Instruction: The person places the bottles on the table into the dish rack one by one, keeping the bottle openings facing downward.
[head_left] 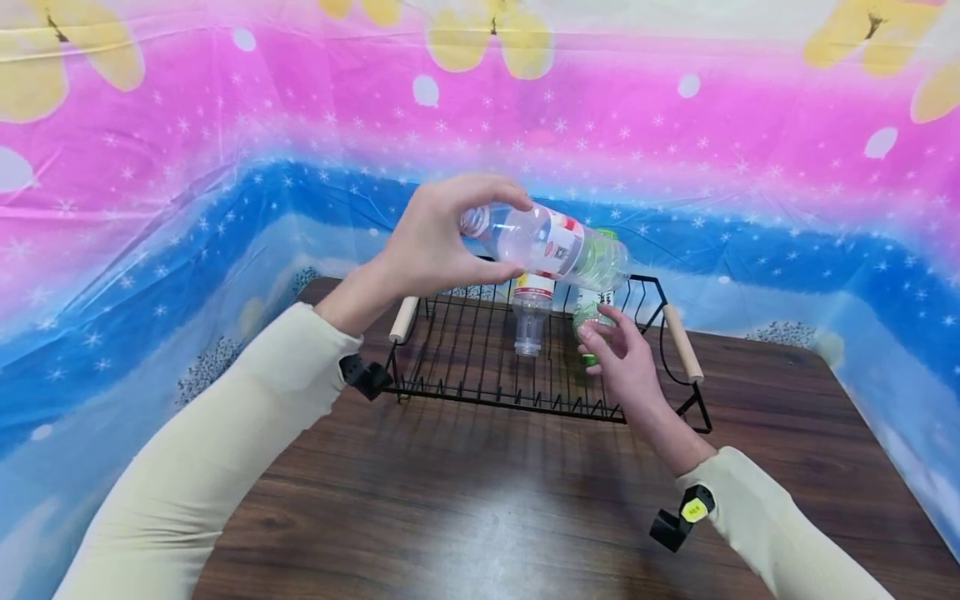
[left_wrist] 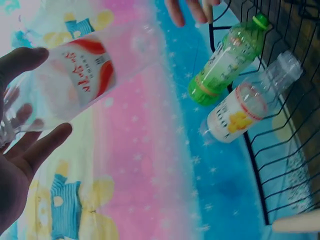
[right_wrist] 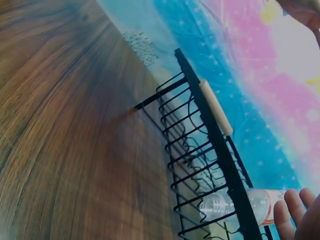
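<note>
My left hand (head_left: 427,237) grips a clear plastic bottle (head_left: 558,242) with a red and white label. The bottle is held nearly level above the rack, its neck towards my palm and its base to the right. Inside the black wire dish rack (head_left: 487,398) lie a green-labelled bottle (left_wrist: 225,67) with a green cap and a clear bottle (left_wrist: 240,112) with a white and yellow label. My right hand (head_left: 628,354) has loosely bent fingers and holds nothing. It is just in front of the green-labelled bottle, partly covering it; contact cannot be told.
The rack has wooden handles (head_left: 682,343) at its two ends. It stands on a dark wooden table (head_left: 390,500). A pink and blue patterned cloth (head_left: 337,133) hangs behind and along the sides.
</note>
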